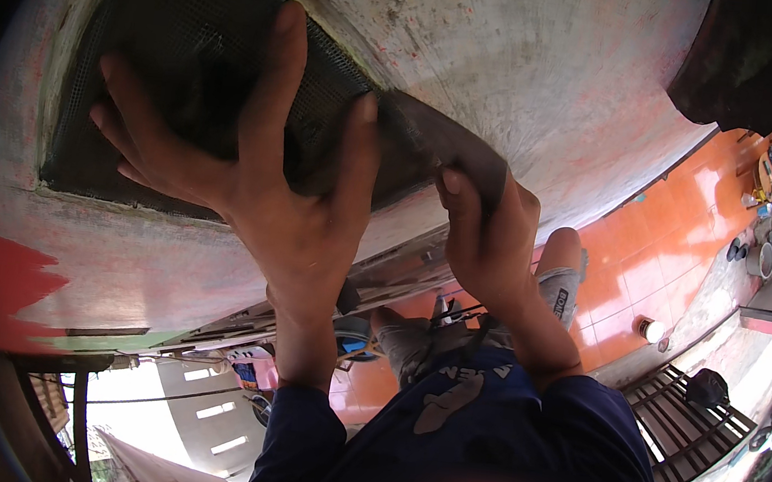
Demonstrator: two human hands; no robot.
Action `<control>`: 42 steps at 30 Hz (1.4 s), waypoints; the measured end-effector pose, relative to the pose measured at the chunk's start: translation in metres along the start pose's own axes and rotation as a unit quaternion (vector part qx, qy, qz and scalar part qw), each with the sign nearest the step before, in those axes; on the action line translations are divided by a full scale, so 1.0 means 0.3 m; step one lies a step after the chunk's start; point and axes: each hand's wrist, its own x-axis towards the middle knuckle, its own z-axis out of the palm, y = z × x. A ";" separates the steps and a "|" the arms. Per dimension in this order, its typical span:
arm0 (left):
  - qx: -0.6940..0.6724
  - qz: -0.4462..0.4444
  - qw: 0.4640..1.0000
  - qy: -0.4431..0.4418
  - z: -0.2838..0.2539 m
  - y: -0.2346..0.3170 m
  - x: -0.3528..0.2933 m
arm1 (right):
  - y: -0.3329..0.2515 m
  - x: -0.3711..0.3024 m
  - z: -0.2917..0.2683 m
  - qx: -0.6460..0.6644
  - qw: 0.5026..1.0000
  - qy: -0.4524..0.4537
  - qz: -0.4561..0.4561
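Note:
A dark wire mesh screen (178, 22) covers an opening in the worn, whitish wall (509, 56). My left hand (290, 217) lies against the mesh with its fingers spread wide, the fingertips touching or very near it. From the corner of the opening, a dark strip of the mesh (453, 135) sticks out over the wall. My right hand (494, 243) grips this strip, thumb bent against it and fingers curled behind. The far side of the strip and most of the right fingers are hidden.
Red paint (1, 281) marks the wall at left. Below lies an orange tiled floor (627, 276) with a small white pail (649, 330). A slatted bench (667, 431) bears a black bag (707, 388). Basins (765, 260) stand far right.

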 end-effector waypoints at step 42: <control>-0.023 -0.001 0.997 0.078 0.072 -0.048 -0.052 | -0.035 -0.026 0.192 -0.094 0.974 0.188 -0.083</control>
